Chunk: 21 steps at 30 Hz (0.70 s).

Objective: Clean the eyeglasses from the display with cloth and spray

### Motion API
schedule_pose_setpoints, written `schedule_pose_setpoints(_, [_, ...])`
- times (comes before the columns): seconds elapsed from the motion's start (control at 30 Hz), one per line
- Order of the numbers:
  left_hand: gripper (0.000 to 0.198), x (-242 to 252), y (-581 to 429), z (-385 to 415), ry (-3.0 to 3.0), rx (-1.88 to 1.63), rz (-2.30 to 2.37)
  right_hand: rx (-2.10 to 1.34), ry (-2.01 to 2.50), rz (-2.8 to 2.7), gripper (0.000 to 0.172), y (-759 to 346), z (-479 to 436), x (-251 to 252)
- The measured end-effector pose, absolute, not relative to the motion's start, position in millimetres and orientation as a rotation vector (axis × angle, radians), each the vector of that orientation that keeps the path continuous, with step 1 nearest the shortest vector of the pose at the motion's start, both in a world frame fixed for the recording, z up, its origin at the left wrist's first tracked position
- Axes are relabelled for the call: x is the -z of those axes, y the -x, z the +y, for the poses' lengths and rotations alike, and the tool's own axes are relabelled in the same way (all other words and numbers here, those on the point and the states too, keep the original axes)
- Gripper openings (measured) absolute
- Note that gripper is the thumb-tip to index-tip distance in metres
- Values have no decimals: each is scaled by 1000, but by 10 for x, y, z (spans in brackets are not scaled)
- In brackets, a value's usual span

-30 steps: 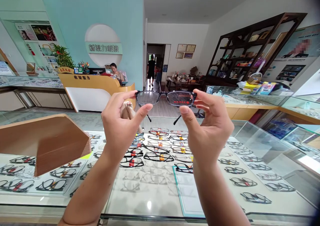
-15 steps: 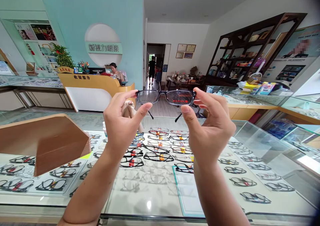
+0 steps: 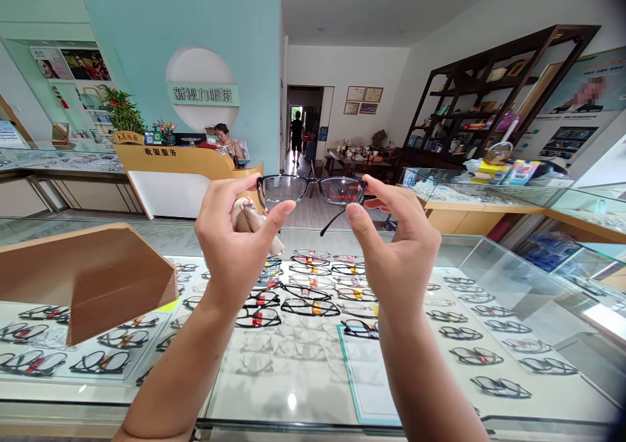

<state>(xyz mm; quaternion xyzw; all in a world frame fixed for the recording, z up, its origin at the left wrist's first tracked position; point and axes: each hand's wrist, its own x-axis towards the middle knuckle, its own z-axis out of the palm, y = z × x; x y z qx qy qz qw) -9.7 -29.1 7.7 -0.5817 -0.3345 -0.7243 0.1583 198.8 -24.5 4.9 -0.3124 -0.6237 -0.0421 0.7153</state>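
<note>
A pair of dark-rimmed eyeglasses (image 3: 313, 182) is held up in the air above the glass display case. My left hand (image 3: 239, 233) is closed on its left end, index finger at the hinge and thumb below. At the other end, my right hand (image 3: 396, 233) grips the frame's right corner between index finger and thumb. Red lettering shows on the right lens. The temples are unfolded and point back toward me, one dark tip hanging by my right thumb. Beneath my hands, rows of eyeglasses (image 3: 310, 306) lie inside the glass case (image 3: 274, 399).
A brown angular box (image 3: 122, 279) stands on the case at left. Behind are a wooden cashier counter (image 3: 180, 162) with a seated person (image 3: 227, 143), and a person (image 3: 297, 135) in the doorway. A dark shelf (image 3: 489, 90) and further display cases (image 3: 469, 194) are at right.
The eyeglasses have moved left and turned slightly, the right end shifting most. My right hand has come in closer to my left hand, which has shifted slightly left.
</note>
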Motion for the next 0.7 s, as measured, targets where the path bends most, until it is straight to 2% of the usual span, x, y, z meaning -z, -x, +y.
schedule_pose_setpoints(0.7, [37, -80, 97, -320, 1665, 2072, -984, 60, 699, -1394, 32, -1987, -259, -67])
